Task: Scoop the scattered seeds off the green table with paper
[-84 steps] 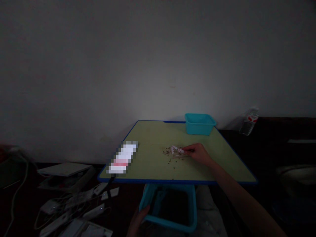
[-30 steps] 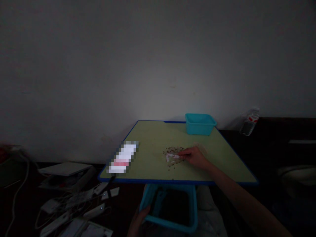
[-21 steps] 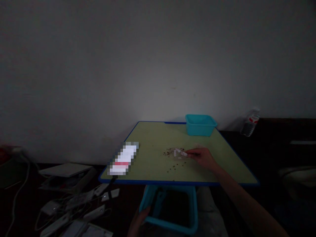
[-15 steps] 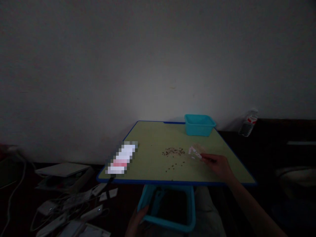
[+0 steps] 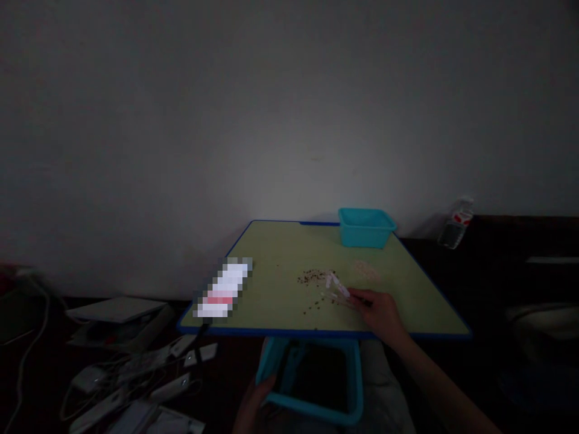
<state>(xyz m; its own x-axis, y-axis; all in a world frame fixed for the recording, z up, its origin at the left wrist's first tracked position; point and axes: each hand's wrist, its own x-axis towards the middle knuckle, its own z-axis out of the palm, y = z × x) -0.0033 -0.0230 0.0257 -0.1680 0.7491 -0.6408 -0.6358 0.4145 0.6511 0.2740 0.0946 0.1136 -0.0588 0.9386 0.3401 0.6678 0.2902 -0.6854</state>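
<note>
Shifted leftward since the last frame, the right hand (image 5: 380, 308) pinches what is probably a clear plastic piece (image 5: 338, 286) with white markings, over the bench (image 5: 275, 241) beside dark grains (image 5: 315, 276). The left hand (image 5: 259, 390) grips the near blue basket (image 5: 316, 410) below the bench's edge. Pale grains (image 5: 365, 270) lie beyond; a far blue basket (image 5: 364, 236) stands behind.

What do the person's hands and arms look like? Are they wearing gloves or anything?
No gloves! The right hand is bare, and so is the right forearm, with no sleeve, watch or bracelet showing. The left hand looks bare too, but it's too dark there to make out much around its wrist.
</note>
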